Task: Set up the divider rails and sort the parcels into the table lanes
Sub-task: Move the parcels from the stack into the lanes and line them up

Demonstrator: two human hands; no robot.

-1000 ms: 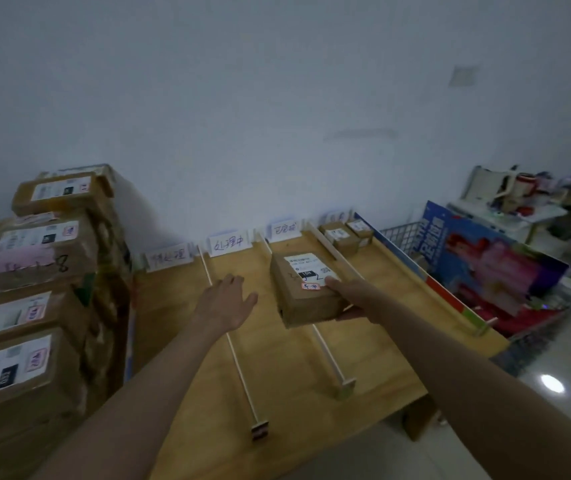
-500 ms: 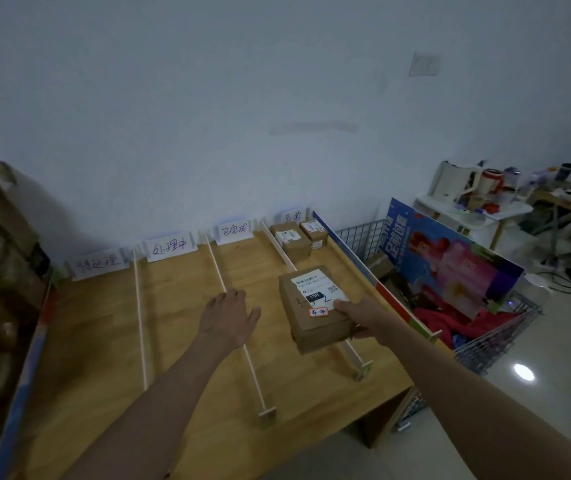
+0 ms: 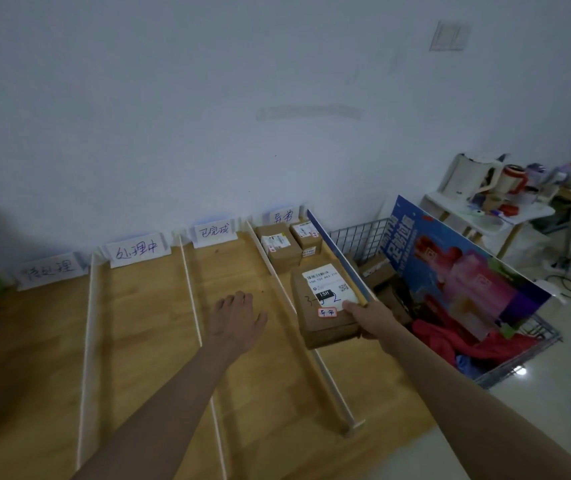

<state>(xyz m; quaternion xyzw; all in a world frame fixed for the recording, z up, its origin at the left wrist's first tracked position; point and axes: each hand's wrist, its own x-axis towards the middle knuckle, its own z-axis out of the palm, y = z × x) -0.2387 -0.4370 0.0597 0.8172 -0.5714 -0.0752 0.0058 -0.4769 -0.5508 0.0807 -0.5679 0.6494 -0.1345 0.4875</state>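
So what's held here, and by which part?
The right hand grips a cardboard parcel at its near right corner; the left hand holds nothing.

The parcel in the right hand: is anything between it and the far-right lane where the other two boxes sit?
Nothing visible blocks it. The parcel, gripped by the right hand, hangs over the far-right lane; the two boxes sit at the lane's far end, with bare table showing between them and the parcel.

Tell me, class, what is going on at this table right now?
A person is sorting parcels into lanes on a wooden table split by white divider rails. The right hand holds a labelled cardboard parcel over the rightmost lane, where two smaller parcels already sit at the far end. The left hand hovers open over the neighbouring lane, holding nothing.
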